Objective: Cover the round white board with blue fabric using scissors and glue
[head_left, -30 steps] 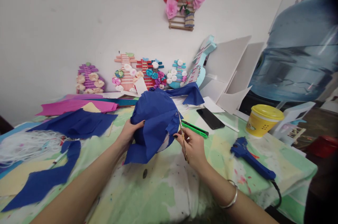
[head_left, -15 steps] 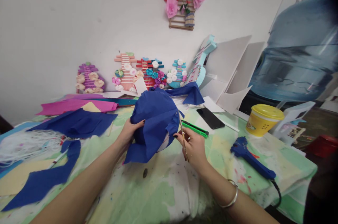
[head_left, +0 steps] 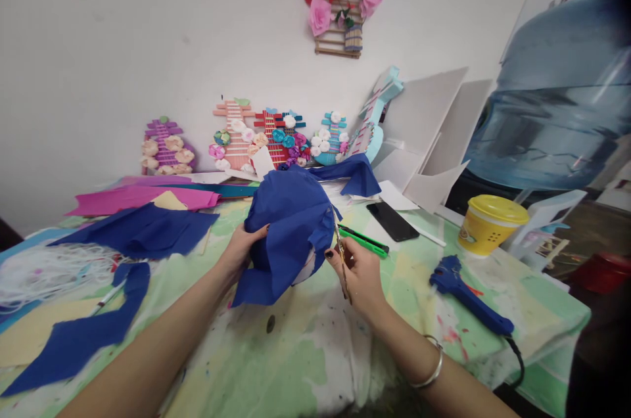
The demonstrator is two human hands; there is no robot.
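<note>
My left hand (head_left: pixel 242 244) grips the left side of a rounded form wrapped in dark blue fabric (head_left: pixel 290 227), its thumb on top and the other fingers hidden behind. A loose flap hangs at the lower front, and a pale patch shows at the lower right. My right hand (head_left: pixel 362 270) is closed around a pair of gold-coloured scissors (head_left: pixel 342 260). The blades point away from me, against the right edge of the blue covering. Just beyond that hand lies a green box cutter (head_left: pixel 365 240).
To the right are a black phone (head_left: pixel 392 221), a yellow lidded tub (head_left: pixel 493 224) and a blue glue gun (head_left: pixel 470 296) with its cord. Blue cloth pieces (head_left: pixel 83 332) and white cord (head_left: pixel 54 273) lie left. Flower-decorated guitar shapes (head_left: pixel 234 135) stand along the wall.
Almost nothing differs. Both hands, the scissors and the blue-wrapped form hold nearly the same position; the whole view has shifted very slightly.
</note>
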